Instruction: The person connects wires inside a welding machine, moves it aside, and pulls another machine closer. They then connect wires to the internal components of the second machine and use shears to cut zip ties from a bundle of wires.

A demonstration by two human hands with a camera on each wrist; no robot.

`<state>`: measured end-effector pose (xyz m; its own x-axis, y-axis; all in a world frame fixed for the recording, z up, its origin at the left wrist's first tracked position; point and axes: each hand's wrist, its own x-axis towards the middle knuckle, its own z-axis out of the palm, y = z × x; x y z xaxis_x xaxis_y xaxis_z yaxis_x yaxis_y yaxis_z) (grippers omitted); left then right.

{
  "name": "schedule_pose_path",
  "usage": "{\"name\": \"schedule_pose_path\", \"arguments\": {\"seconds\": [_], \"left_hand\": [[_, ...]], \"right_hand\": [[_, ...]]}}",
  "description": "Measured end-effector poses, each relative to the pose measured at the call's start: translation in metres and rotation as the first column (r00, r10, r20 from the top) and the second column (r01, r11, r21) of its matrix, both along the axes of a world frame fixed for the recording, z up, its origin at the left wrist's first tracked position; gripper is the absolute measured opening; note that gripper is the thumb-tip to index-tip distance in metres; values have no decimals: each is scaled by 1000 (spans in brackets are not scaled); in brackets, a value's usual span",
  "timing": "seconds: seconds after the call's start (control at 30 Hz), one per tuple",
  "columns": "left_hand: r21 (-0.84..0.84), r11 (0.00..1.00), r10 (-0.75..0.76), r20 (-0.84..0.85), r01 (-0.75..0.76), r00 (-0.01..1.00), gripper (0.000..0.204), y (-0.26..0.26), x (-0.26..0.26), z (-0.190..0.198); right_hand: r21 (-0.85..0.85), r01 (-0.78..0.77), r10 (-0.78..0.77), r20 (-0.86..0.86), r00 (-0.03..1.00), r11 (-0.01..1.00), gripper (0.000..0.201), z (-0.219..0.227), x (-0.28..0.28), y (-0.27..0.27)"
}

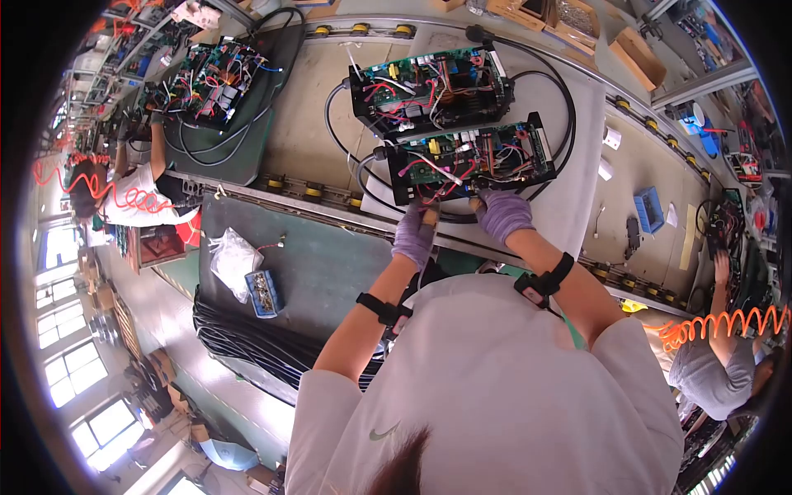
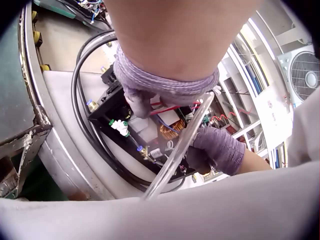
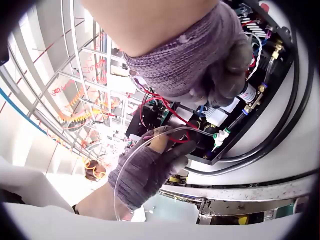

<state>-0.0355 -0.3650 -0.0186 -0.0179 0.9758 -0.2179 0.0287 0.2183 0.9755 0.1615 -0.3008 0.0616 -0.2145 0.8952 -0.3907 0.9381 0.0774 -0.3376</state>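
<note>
Two open black chassis with boards and wiring lie side by side in the head view, a far unit and a near unit. Both hands wear purple knit gloves. My left hand is at the near unit's left front edge; its thumb and fingers stand apart beside red wires. My right hand reaches over the front edge farther right, fingers bent down beside a cylindrical part; I cannot tell what they hold. A clear tube runs from a white-and-green fitting.
Thick black cables loop around both units on a pale board. Roller tracks edge the line. At left, a green table bears a plastic bag, a blue bin and bundled cable. Other people work at both sides.
</note>
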Motion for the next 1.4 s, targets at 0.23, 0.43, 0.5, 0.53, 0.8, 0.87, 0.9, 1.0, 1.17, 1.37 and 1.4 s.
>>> {"name": "schedule_pose_path", "arguments": {"seconds": [0.23, 0.43, 0.5, 0.53, 0.8, 0.87, 0.9, 1.0, 1.17, 1.37, 1.4], "left_hand": [[0, 995, 98, 45, -98, 994, 27, 21, 29, -4], [-73, 944, 328, 87, -322, 941, 26, 27, 40, 22], [-73, 934, 357, 182, -350, 916, 27, 26, 40, 12], [-80, 933, 360, 175, -351, 916, 27, 25, 39, 11], [-165, 905, 421, 228, -392, 878, 25, 23, 42, 27], [-191, 913, 405, 305, -361, 862, 23, 20, 39, 23], [-187, 906, 419, 269, -379, 867, 23, 19, 39, 29], [-211, 891, 442, 187, -403, 877, 23, 21, 40, 44], [-98, 966, 250, 92, -241, 964, 29, 15, 32, 37], [-130, 988, -117, -297, 81, 948, 46, -17, -7, 101], [79, 997, 15, -244, 4, 970, 43, -18, -14, 98]], "right_hand": [[36, -12, 12, -11, 1000, 999, 32, -5, -4, 14], [179, 17, 15, -176, 984, 984, 23, 45, -8, 6], [387, 87, 84, -403, 911, 918, 20, 56, -11, 6], [450, 107, 146, -491, 859, 886, 21, 63, -14, 9], [256, -153, 207, -197, 958, 954, 22, 46, -57, 40], [64, -198, 197, 26, 980, 978, 27, 73, -67, 45], [45, -235, 234, 41, 971, 971, 28, 72, -69, 46], [2, -329, 328, 102, 939, 944, 31, 69, -74, 45], [101, -314, 306, 88, 948, 944, 27, 59, -80, 41], [491, -66, 169, -169, 971, 869, 17, 30, -69, 42], [563, -40, 183, -200, 963, 825, 13, 29, -70, 41]]}}
